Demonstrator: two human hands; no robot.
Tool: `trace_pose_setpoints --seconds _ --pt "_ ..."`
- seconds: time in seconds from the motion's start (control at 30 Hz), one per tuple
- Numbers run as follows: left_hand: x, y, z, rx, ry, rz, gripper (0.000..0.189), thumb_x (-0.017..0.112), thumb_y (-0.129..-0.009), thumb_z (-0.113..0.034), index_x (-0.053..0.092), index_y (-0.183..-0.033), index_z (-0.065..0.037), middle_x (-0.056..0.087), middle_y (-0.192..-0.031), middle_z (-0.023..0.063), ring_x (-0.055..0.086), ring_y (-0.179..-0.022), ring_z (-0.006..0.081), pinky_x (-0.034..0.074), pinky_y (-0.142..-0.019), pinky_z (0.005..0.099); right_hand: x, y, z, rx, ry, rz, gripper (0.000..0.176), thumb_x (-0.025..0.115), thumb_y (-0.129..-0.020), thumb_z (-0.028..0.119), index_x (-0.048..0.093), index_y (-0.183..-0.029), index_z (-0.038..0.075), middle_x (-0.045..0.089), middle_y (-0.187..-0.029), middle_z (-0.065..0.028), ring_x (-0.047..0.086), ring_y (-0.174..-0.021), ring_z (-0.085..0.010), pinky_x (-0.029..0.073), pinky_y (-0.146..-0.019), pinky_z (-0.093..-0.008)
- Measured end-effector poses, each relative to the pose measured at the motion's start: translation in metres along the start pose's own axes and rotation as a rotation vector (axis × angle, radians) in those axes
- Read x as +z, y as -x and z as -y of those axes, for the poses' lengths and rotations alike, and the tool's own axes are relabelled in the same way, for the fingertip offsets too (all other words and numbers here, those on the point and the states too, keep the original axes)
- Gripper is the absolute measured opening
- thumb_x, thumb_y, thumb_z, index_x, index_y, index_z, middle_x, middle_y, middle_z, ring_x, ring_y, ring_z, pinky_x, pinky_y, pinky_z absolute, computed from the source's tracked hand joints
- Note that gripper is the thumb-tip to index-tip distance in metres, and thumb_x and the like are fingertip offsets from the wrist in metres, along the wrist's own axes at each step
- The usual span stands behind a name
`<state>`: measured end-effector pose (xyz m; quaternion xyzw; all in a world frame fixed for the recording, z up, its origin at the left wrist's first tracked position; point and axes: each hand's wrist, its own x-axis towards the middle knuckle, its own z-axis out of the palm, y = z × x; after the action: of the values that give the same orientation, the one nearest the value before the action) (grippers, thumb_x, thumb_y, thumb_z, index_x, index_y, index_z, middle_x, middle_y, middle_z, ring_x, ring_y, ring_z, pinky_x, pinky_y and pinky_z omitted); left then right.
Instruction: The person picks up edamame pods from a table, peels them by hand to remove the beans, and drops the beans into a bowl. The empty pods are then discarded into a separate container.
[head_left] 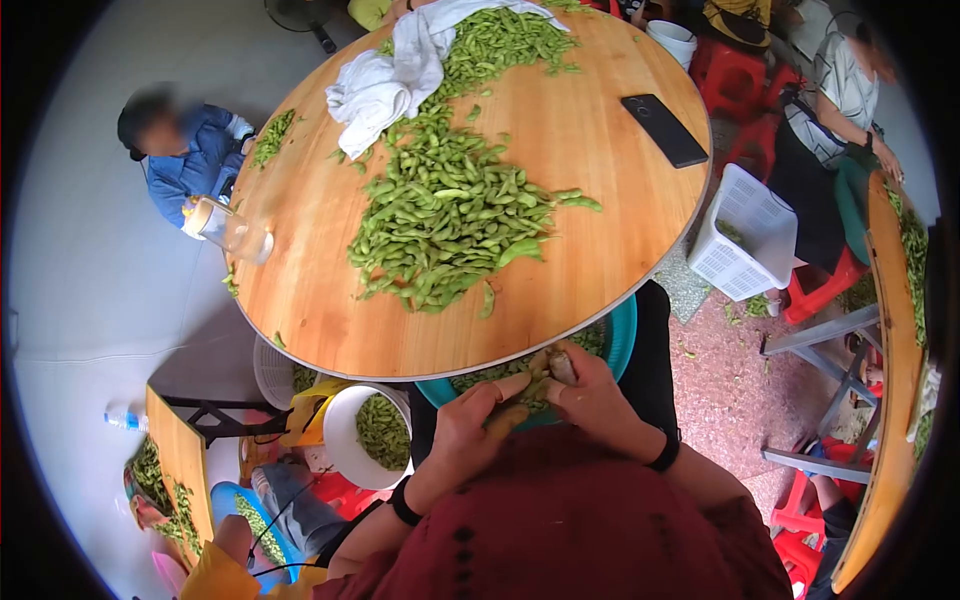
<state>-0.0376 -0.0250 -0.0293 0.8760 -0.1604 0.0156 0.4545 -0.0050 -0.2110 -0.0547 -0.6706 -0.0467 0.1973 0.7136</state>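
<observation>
My left hand (470, 425) and my right hand (590, 398) meet over a teal basin (627, 340) on my lap, just below the table's near edge. Between my fingertips is an edamame pod (537, 386), partly covered by the fingers; both hands are closed on it. The basin holds green beans or pods, mostly hidden by my hands. Nearby on the round wooden table (590, 230) lies a large heap of edamame pods (440, 220). A second pile of pods (500, 45) is at the far side, beside a crumpled white cloth (385, 85).
A black phone (664, 130) and a clear bottle (235, 230) lie on the table. A white bucket (338, 440) of green pods stands at my left, a white basket (745, 225) at my right. People sit around, one in blue (190, 150) at the left. Red stools (730, 80) stand behind.
</observation>
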Motion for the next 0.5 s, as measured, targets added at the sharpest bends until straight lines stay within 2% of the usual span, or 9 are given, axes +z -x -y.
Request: trace_pose_setpoints --seconds 0.07,0.13,0.23,0.3,0.43,0.47,0.5 --pt "0.002 0.001 0.000 -0.031 0.011 -0.029 0.037 0.074 -0.079 -0.006 0.064 -0.115 -0.003 0.069 -0.093 0.0150 0.070 -0.082 0.0255 0.055 -0.071 0.0313 -0.003 0.002 0.004 0.060 -0.096 0.015 0.016 0.062 -0.086 0.007 0.056 -0.101 0.003 0.050 -0.073 0.0012 0.046 -0.064 -0.0071 0.041 -0.057 -0.0252" --pt "0.005 0.000 0.003 -0.057 0.026 -0.051 0.038 0.074 -0.079 -0.006 0.064 -0.115 -0.003 0.069 -0.093 0.0153 0.071 -0.083 0.0249 0.055 -0.072 0.0305 -0.006 0.005 0.007 0.197 -0.237 0.126 0.012 0.061 -0.091 0.011 0.057 -0.101 0.006 0.049 -0.070 0.0031 0.042 -0.058 -0.0049 0.035 -0.052 -0.0221" --pt "0.008 0.003 0.010 -0.080 0.048 -0.047 0.035 0.075 -0.079 -0.006 0.064 -0.112 -0.003 0.070 -0.096 0.0156 0.071 -0.085 0.0233 0.056 -0.073 0.0297 -0.001 0.006 0.006 0.188 -0.309 0.163 0.012 0.062 -0.093 0.015 0.058 -0.101 0.007 0.048 -0.068 0.0038 0.040 -0.055 -0.0041 0.031 -0.049 -0.0213" --pt "0.009 0.002 0.013 -0.016 -0.174 -0.036 0.032 0.077 -0.078 -0.006 0.063 -0.106 -0.003 0.071 -0.094 0.0130 0.071 -0.083 0.0200 0.056 -0.072 0.0303 -0.001 0.003 0.004 0.173 -0.285 0.170 0.012 0.061 -0.094 0.016 0.058 -0.101 0.007 0.049 -0.069 0.0037 0.042 -0.056 -0.0044 0.033 -0.049 -0.0216" --pt "0.002 -0.004 0.004 0.063 -0.256 -0.018 0.029 0.078 -0.078 -0.007 0.062 -0.102 -0.003 0.070 -0.091 0.0095 0.070 -0.079 0.0181 0.055 -0.071 0.0299 0.006 0.005 0.019 0.219 -0.270 0.112 0.013 0.061 -0.095 0.015 0.057 -0.102 0.005 0.054 -0.072 0.0024 0.047 -0.057 -0.0059 0.039 -0.052 -0.0227" --pt "0.000 -0.006 -0.001 -0.068 -0.077 -0.008 0.030 0.078 -0.077 -0.008 0.062 -0.102 -0.003 0.069 -0.089 0.0085 0.069 -0.078 0.0183 0.054 -0.071 0.0296 0.006 0.005 0.016 0.220 -0.269 0.110 0.013 0.061 -0.095 0.015 0.057 -0.102 0.005 0.054 -0.072 0.0024 0.047 -0.057 -0.0059 0.039 -0.052 -0.0227" --pt "-0.002 -0.007 -0.003 -0.199 0.102 0.003 0.030 0.078 -0.077 -0.008 0.061 -0.102 -0.003 0.068 -0.087 0.0075 0.068 -0.076 0.0185 0.054 -0.070 0.0292 0.006 0.005 0.012 0.122 -0.167 0.092 0.013 0.061 -0.093 0.013 0.057 -0.101 0.004 0.056 -0.072 0.0001 0.049 -0.059 -0.0075 0.041 -0.053 -0.0246"
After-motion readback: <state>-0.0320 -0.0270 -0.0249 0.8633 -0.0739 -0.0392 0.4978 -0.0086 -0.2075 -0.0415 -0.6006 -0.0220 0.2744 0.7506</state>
